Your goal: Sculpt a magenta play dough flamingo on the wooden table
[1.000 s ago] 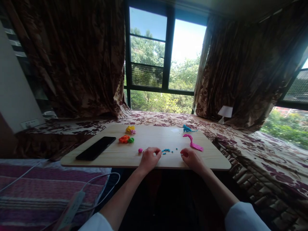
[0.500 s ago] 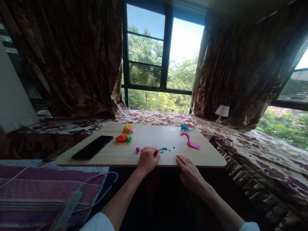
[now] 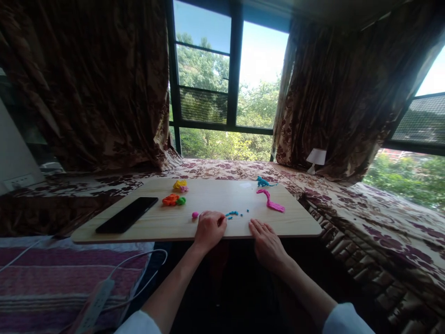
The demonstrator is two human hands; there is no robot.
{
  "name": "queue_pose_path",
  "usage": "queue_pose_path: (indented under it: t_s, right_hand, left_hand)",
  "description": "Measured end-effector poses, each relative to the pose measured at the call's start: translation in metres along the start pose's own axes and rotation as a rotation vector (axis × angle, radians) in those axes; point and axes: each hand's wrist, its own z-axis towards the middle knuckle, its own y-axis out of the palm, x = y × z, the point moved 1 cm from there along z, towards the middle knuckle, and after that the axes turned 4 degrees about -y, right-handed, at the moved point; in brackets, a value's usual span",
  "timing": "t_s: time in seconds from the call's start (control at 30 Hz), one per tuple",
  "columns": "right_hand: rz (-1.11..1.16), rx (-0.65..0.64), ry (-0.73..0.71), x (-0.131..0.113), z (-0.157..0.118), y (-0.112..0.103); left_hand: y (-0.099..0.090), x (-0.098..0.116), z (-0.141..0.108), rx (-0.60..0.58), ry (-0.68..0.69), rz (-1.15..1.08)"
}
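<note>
My left hand point(image 3: 210, 228) rests at the front edge of the pale wooden board point(image 3: 215, 195), its fingers curled together; whatever they hold, if anything, is hidden. Small blue clay bits point(image 3: 232, 213) lie just beyond its fingertips. My right hand point(image 3: 266, 239) lies palm down on the board's front edge, fingers stretched out and holding nothing. Left of my left hand is a small pink ball point(image 3: 195, 215). A pink curved clay strip point(image 3: 273, 204) and a blue clay animal figure point(image 3: 264, 182) are at the right.
A black phone point(image 3: 127, 215) lies at the board's left. Orange clay point(image 3: 171, 200), green clay point(image 3: 181, 201) and yellow clay point(image 3: 180, 184) are nearby. A white lamp point(image 3: 316, 157) stands behind at the right; a power strip point(image 3: 95, 304) and cable are at lower left.
The whole view has shifted slightly, so the board and objects appear a little further left. Both hands keep nearly the same places on the board.
</note>
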Motion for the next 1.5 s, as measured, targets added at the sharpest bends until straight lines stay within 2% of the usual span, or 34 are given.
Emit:
queue_pose_path:
  t_s: [0.1,0.2,0.37,0.47,0.6,0.7,0.83,0.93,1.1,1.23,1.37,1.5]
  right_hand:
    - [-0.014,-0.011,0.102,0.008,0.01,0.002]
    - [-0.049,0.032,0.143,0.014,0.0,0.003]
    - [-0.074,0.08,0.06,0.001,-0.024,0.002]
    - [-0.053,0.048,0.07,-0.002,-0.011,0.003]
    - [-0.037,0.027,0.125,0.009,0.003,0.003]
    - [-0.054,0.057,0.128,0.01,-0.009,0.003]
    - [-0.052,0.074,0.084,-0.003,-0.027,0.0]
    - [-0.013,0.048,0.064,-0.01,-0.017,-0.001]
    - [0.022,0.022,0.096,-0.001,0.008,0.0]
    - [-0.011,0.051,0.112,-0.002,-0.007,0.0]
    - [-0.015,0.072,0.068,-0.018,-0.023,-0.001]
    - [0.025,0.059,0.034,-0.026,-0.009,0.0]
  left_hand:
    - [-0.002,-0.003,0.001,-0.002,-0.005,-0.017]
    - [-0.002,-0.003,0.001,-0.005,-0.006,-0.023]
    - [0.0,0.002,-0.001,-0.005,-0.002,-0.002]
    - [-0.001,0.002,-0.001,-0.009,0.0,-0.005]
    - [-0.002,-0.002,0.001,-0.013,0.0,-0.02]
    - [-0.002,-0.001,0.001,-0.01,0.004,-0.016]
    - [-0.002,0.003,-0.001,-0.008,0.003,0.0]
    - [-0.002,0.004,-0.001,-0.01,0.001,0.003]
    - [-0.004,0.002,0.0,-0.014,0.009,-0.012]
    - [-0.004,0.002,-0.001,-0.009,-0.001,-0.015]
    - [-0.004,0.004,-0.002,-0.009,0.005,-0.014]
    - [-0.004,0.004,-0.002,-0.014,0.01,-0.001]
